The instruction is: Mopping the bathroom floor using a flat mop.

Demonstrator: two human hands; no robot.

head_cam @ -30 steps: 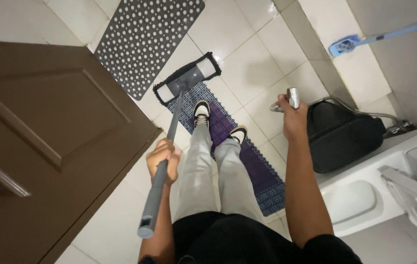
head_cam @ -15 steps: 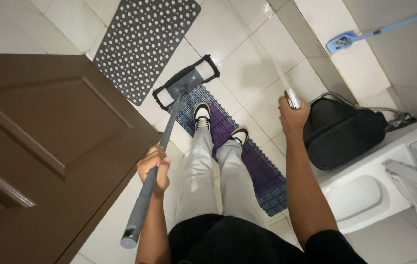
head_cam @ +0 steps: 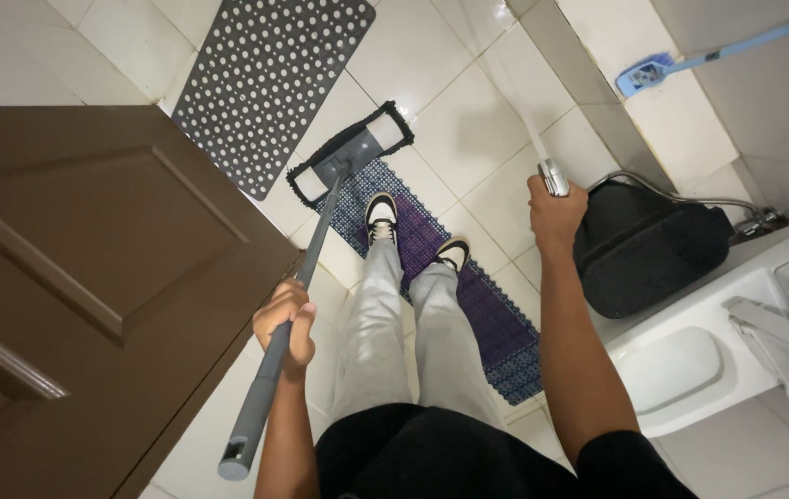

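Looks like early going: mop (head_cam: 306, 245) pad sits flat on the white tile at the near end of the purple mat (head_cam: 454, 296), and the floor doesn't read clearly wet or dry. Left hand (head_cam: 285, 319) is wrapped round the grey handle, right hand (head_cam: 553, 208) grips a small chrome sprayer (head_cam: 553, 176). Handle's long axis runs from near-left up to far-right, head pointing away.

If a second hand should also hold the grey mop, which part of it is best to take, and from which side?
Probably the bare upper handle of the mop, behind the left hand. The pole is a thin round tube leaning back toward the person, so fingers can wrap fully around it. Come from the right side, since the brown door stands close on the left. The right hand holds a small silver sprayer.
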